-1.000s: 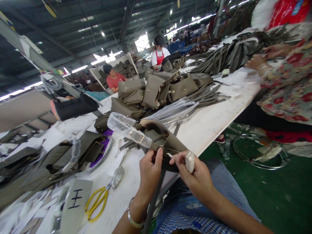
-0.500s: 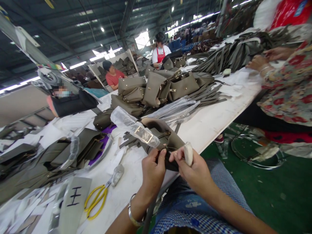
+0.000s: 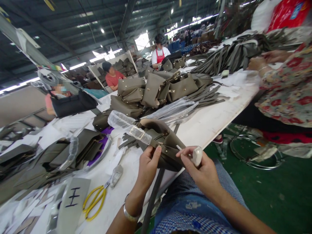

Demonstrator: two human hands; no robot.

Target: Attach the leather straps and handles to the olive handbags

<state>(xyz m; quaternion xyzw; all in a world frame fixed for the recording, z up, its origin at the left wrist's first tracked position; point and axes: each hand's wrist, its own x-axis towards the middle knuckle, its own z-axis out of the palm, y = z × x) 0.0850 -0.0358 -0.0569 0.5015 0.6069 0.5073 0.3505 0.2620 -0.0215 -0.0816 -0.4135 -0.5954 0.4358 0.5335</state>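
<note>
An olive-grey bag (image 3: 170, 138) lies at the near edge of the white table, its opening facing up and a gold stud on its side. My left hand (image 3: 150, 159) pinches the bag's left part near a strap. A gold buckle (image 3: 136, 132) wrapped in clear plastic rests on the bag above that hand. In my right hand (image 3: 198, 165) is a tool with a pale wrapped handle (image 3: 197, 156); its thin metal tip points left, a little off the bag. A dark strap (image 3: 154, 195) hangs down beside my left wrist.
Yellow-handled scissors (image 3: 95, 201) lie at the left, near a wrapped object (image 3: 116, 175) and a grey piece marked H (image 3: 74, 198). More bags (image 3: 153, 89) are heaped behind. A person in a floral sleeve (image 3: 287, 87) works at the right; other people are farther back.
My right hand has moved right, away from my left hand, and the tool's tip now shows. My left hand has shifted slightly left, uncovering the bag's side and stud.
</note>
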